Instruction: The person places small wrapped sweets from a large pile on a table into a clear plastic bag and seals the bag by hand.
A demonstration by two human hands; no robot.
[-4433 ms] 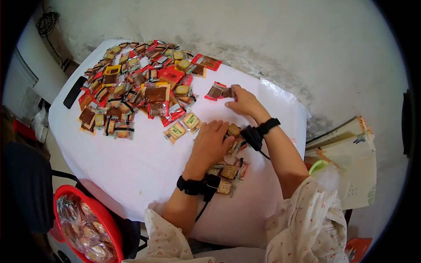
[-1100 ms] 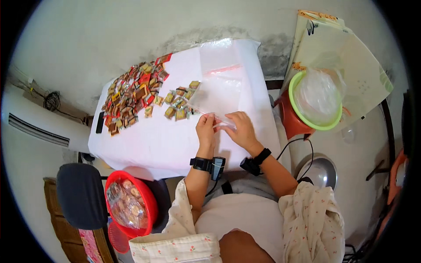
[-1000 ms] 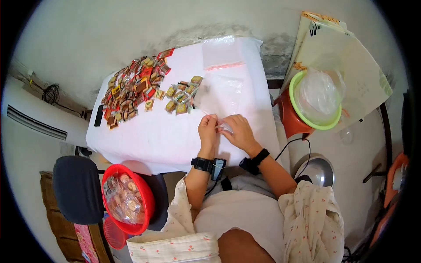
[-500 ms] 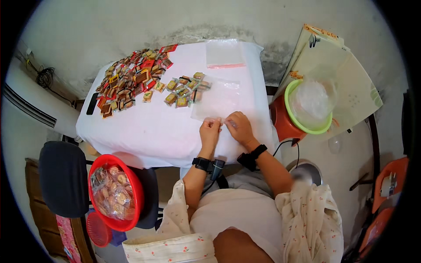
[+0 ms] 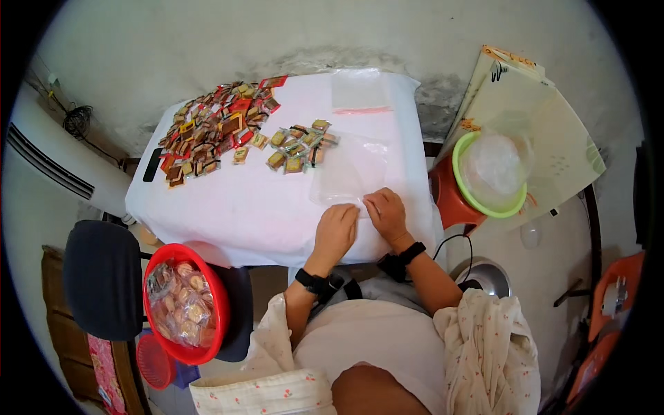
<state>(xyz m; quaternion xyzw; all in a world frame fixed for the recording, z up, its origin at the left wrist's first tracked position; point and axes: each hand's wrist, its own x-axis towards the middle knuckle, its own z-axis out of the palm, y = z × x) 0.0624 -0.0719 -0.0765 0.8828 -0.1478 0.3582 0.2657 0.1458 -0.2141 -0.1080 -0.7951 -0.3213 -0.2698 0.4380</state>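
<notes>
A clear plastic bag (image 5: pixel 349 162) lies flat on the white-covered table (image 5: pixel 242 214) in front of me. My left hand (image 5: pixel 337 227) is closed at the bag's near edge, fingers pressed together. Beside it, my right hand (image 5: pixel 385 211) pinches the same edge close to its corner. The fingertips of both hands almost meet. Left of the bag sits a small group of wrapped snack pieces (image 5: pixel 294 164), some of them touching its side. Farther left spreads a large heap of wrapped snacks (image 5: pixel 207 131) in brown, red and yellow.
More flat clear bags (image 5: pixel 361 91) lie at the table's far edge. A black phone-like slab (image 5: pixel 152 164) rests by the heap. At left, a red basket (image 5: pixel 223 297) of wrapped rounds stands on a chair. At right, a green-rimmed basin (image 5: pixel 522 197) holding clear plastic sits on a red stool (image 5: pixel 449 207).
My left hand has turned so that its back shows, fingers still at the bag's edge. My right hand has shifted slightly along it. The view has moved a little.
</notes>
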